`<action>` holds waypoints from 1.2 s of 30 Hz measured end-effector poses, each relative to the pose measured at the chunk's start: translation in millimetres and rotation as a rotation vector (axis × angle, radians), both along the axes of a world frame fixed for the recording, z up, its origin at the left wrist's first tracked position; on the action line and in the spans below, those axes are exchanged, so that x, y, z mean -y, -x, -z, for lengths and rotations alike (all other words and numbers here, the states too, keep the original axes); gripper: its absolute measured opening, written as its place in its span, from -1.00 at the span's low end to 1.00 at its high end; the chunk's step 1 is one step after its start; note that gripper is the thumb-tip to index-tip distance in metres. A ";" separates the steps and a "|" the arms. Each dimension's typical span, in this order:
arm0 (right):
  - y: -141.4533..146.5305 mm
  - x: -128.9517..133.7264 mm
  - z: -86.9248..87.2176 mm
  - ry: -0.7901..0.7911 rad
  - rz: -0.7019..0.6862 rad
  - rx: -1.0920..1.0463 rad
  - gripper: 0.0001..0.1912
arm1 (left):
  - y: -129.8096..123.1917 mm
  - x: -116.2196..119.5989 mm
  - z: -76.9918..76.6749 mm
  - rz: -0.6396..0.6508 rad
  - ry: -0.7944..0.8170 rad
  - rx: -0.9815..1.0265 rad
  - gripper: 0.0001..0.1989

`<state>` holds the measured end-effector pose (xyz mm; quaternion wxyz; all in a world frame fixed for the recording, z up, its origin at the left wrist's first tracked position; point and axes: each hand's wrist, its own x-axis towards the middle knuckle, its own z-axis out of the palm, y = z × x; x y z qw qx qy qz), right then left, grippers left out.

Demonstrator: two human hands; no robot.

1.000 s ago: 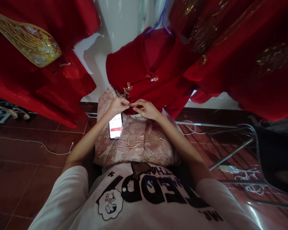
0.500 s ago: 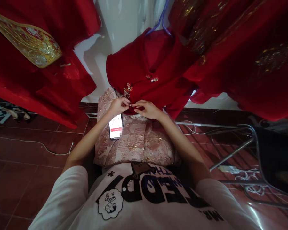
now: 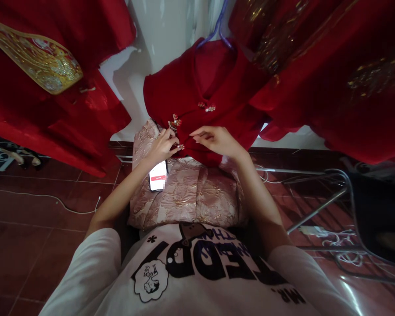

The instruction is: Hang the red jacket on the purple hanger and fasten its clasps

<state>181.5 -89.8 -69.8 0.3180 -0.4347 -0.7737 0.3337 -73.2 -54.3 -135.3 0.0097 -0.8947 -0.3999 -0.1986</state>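
A red garment [image 3: 213, 127] hangs from a purple hanger [image 3: 220, 28], its lower part resting on the pink brocade cloth [image 3: 181, 193] over my lap. Beaded flower ornaments decorate its front: one near the neckline [image 3: 206, 107], another with dangling beads [image 3: 174, 122] on the left. My left hand [image 3: 164, 145] is closed, pinching the garment at a small beaded flower [image 3: 180, 147]. Raised just over the red fabric, my right hand [image 3: 219, 139] has thumb and forefinger together in a pinch. Whatever is between those fingertips is too small to make out.
A lit phone [image 3: 158, 175] lies on the brocade under my left wrist. Red garments with gold embroidery hang at left [image 3: 52, 66] and right [image 3: 332, 87]. A metal-framed black chair [image 3: 378, 215] and white cables [image 3: 345, 250] are at right; shoes [image 3: 26, 158] stand far left.
My right hand has moved right and slightly up, away from the small beaded flower. My left hand stays at it, its fingers now more curled around the fabric.
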 end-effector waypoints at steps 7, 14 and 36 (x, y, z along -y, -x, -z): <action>-3.9 -0.8 -0.5 0.007 -0.004 -0.054 -0.75 | 0.9 -2.6 -4.8 0.122 0.038 0.027 -0.91; -9.8 -4.6 1.1 0.002 0.000 -0.072 -0.70 | -2.2 -5.1 -7.1 0.129 -0.008 0.006 -0.89; -13.9 -4.9 -1.4 -0.011 -0.036 -0.048 -0.63 | -33.0 -45.1 7.6 -0.137 0.963 1.468 -0.69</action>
